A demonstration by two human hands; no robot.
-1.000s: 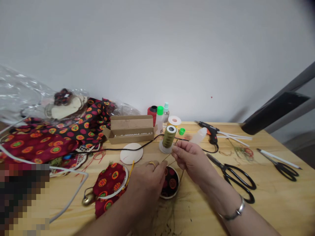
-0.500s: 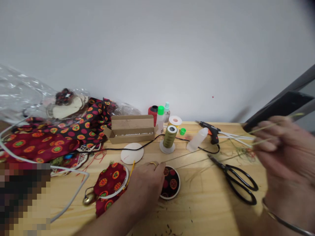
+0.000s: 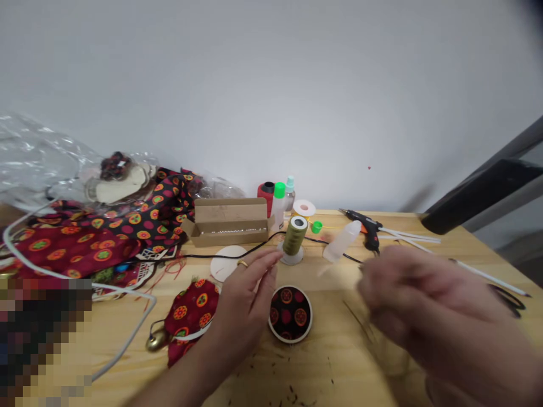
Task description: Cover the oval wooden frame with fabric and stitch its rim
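My left hand (image 3: 244,305), with a ring on one finger, is held just above the table left of a small round disc (image 3: 290,314) covered in black patterned fabric. Its thumb and fingertips meet in a pinch; anything thin between them cannot be made out. My right hand (image 3: 428,311) is smeared by motion, curled into a fist at the right, and what it holds is hidden. A maroon fabric-covered piece (image 3: 194,308) with a brass bell (image 3: 156,339) lies partly behind my left forearm. Beyond my left fingertips stands an olive thread spool (image 3: 294,237).
Behind are an open cardboard box (image 3: 231,229), a green-capped bottle (image 3: 278,206), a translucent bottle (image 3: 343,242) and a glue gun (image 3: 363,225). Patterned fabric (image 3: 80,246) piles up at left. A white pencil (image 3: 492,277) and a black loop handle (image 3: 507,299) lie at right.
My left hand has lifted off the black disc, baring it. My right hand has moved left and down, its threads no longer distinct. The scissors no longer show where they lay, a spot my hand now mostly covers.
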